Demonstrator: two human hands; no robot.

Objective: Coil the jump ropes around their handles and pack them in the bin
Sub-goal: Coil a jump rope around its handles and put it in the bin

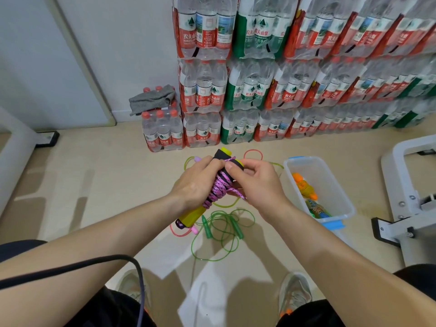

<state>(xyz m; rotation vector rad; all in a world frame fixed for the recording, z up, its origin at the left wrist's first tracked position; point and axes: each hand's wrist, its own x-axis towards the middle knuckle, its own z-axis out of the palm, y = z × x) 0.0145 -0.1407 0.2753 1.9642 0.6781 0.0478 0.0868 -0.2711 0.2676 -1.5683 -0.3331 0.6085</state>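
Observation:
My left hand (197, 182) grips a pair of yellow-and-black jump rope handles (224, 156) with purple braided rope (219, 188) coiled round them. My right hand (256, 182) pinches the rope's loose end against the handles' upper part. On the floor below lies a loose green jump rope (224, 230) with green handles. A pink rope (180, 231) with pink handles shows partly under my left hand. The clear plastic bin (330, 175) with blue clips stands to the right and holds an orange-handled rope and a blue-green one.
Shrink-wrapped packs of water bottles (259, 90) are stacked against the wall ahead. A white metal frame (410, 185) stands at the right, another base at the far left. A black cable (94, 263) crosses my left forearm. My shoes are at the bottom.

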